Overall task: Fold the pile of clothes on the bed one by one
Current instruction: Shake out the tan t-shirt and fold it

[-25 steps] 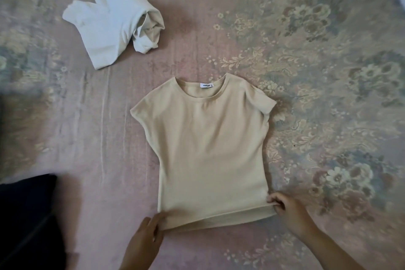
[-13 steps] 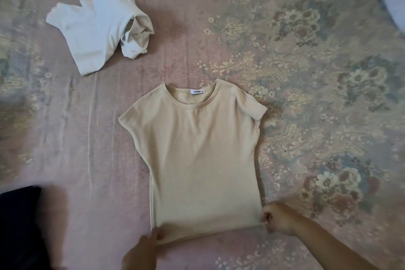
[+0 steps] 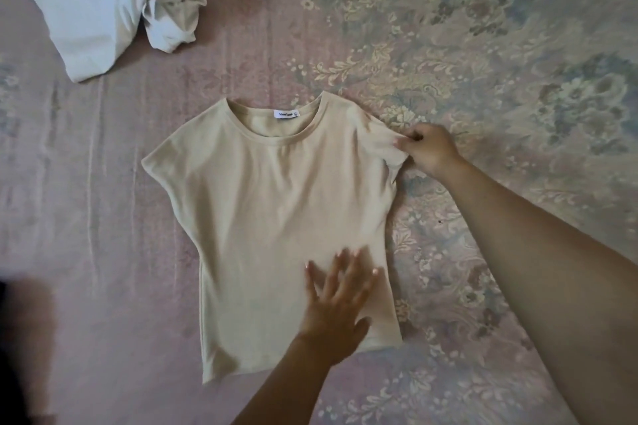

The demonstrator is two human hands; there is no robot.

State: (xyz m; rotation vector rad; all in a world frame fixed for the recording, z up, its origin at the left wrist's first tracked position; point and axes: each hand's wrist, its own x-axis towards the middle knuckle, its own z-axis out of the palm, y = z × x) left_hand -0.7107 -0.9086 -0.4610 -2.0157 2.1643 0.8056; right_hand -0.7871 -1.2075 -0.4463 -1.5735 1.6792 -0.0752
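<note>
A beige short-sleeved T-shirt lies flat and face up on the bed, neckline away from me, a white label inside the collar. My left hand rests flat on its lower right part with fingers spread. My right hand pinches the edge of the shirt's right sleeve. A crumpled white garment lies at the far left of the bed.
The bed is covered with a pink floral bedspread. A dark blurred shape sits at the lower left edge of the view.
Both hands have let go of the shirt's bottom hem. The left hand moved up onto the shirt body, and the right hand reached up to the right sleeve. The camera moved closer.
</note>
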